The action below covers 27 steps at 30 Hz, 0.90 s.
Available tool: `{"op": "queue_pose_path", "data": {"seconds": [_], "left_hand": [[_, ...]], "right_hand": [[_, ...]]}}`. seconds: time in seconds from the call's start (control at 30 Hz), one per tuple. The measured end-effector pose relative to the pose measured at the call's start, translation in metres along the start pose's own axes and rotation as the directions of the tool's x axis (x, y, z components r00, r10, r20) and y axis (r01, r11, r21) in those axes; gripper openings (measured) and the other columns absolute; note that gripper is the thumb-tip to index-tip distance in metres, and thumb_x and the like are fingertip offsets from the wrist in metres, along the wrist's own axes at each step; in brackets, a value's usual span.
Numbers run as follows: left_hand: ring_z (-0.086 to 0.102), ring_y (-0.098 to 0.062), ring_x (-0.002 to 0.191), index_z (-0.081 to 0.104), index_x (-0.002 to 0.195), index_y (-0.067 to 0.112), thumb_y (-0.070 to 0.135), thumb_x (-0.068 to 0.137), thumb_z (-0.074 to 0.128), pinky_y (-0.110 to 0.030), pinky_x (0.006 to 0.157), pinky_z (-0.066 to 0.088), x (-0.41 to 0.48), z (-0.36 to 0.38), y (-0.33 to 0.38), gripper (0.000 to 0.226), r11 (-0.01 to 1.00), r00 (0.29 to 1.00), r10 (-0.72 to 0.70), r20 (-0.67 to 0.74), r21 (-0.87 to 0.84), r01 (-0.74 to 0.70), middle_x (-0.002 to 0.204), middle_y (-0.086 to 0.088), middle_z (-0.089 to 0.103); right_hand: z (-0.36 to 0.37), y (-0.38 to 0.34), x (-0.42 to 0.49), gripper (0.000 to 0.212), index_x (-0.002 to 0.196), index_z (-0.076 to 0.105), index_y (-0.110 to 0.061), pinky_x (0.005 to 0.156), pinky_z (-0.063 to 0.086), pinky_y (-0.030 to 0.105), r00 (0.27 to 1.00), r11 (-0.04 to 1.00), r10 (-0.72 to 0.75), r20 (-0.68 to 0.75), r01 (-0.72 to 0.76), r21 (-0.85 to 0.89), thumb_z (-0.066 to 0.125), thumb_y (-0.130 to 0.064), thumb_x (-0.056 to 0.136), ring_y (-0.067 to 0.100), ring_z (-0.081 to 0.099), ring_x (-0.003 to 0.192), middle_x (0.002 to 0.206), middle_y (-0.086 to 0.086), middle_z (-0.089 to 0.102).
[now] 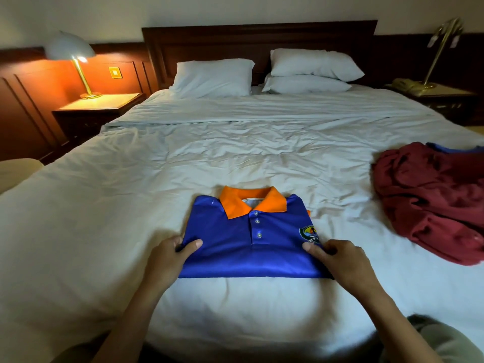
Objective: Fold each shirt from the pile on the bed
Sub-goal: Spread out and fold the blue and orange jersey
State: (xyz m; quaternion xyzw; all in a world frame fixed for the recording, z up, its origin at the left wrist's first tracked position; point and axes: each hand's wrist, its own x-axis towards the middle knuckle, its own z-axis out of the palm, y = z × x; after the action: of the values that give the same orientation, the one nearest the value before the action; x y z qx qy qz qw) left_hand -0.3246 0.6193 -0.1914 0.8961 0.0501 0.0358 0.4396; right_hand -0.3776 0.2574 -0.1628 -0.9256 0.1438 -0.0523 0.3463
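Near the foot of the bed (pixel 235 153), a blue polo shirt (pixel 235 242) with orange collar lies folded into a compact rectangle, collar uppermost. Left hand (pixel 170 254) and right hand (pixel 337 258) each pinch a side edge, thumb on top and fingers tucked beneath, probably to square the packet or lift it whole without spilling the folds. To the right, well apart, waits the unfolded pile (pixel 432 200), mostly maroon.
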Motion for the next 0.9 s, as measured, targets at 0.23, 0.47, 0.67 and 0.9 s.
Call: {"op": "queue_pose_path", "data": {"seconds": [0.23,0.47,0.67,0.9], "left_hand": [[0.027,-0.016,0.050,0.035,0.057,0.014,0.036,0.090,0.071,-0.034,0.055,0.025,0.001,-0.001,-0.016,0.054,0.996,0.999,0.020,-0.049,0.085,-0.015,0.050,0.002,0.027],[0.061,-0.022,0.072,0.060,0.091,0.018,0.054,0.083,0.071,-0.041,0.069,0.051,-0.004,-0.006,-0.003,0.039,0.960,0.993,0.053,-0.107,0.279,-0.021,0.074,0.000,0.062],[0.032,-0.025,0.145,0.045,0.148,0.018,0.076,0.084,0.027,-0.040,0.117,0.027,0.026,0.030,0.037,0.088,0.820,0.917,0.394,0.065,0.426,-0.383,0.157,-0.005,0.037],[-0.006,-0.013,0.154,-0.002,0.160,0.020,0.093,0.058,-0.022,-0.036,0.124,-0.003,0.041,0.056,0.022,0.127,0.744,0.940,0.130,0.316,0.595,-0.304,0.168,0.003,-0.006]], "right_hand": [[0.002,0.010,-0.003,0.060,0.046,0.035,-0.019,0.047,0.028,0.028,0.999,1.000,-0.026,-0.024,0.026,-0.002,0.064,-0.042,0.093,0.016,0.040,0.048,0.042,0.000,0.037],[-0.005,0.018,-0.001,0.066,0.055,0.038,-0.008,0.051,0.030,0.035,0.998,0.999,-0.033,-0.045,0.031,-0.042,0.061,-0.064,0.082,0.020,0.040,0.050,0.049,-0.001,0.040],[0.028,-0.029,0.021,0.066,0.146,0.045,-0.021,0.112,0.032,0.038,0.917,0.906,-0.399,-0.015,0.392,-0.157,0.038,-0.062,0.095,0.024,0.036,0.140,0.150,0.002,0.045],[0.059,-0.022,0.048,0.114,0.158,0.006,-0.013,0.124,0.005,0.037,0.944,0.836,-0.197,0.263,0.302,-0.458,-0.013,-0.084,0.072,0.016,0.003,0.153,0.166,0.003,0.005]]}}
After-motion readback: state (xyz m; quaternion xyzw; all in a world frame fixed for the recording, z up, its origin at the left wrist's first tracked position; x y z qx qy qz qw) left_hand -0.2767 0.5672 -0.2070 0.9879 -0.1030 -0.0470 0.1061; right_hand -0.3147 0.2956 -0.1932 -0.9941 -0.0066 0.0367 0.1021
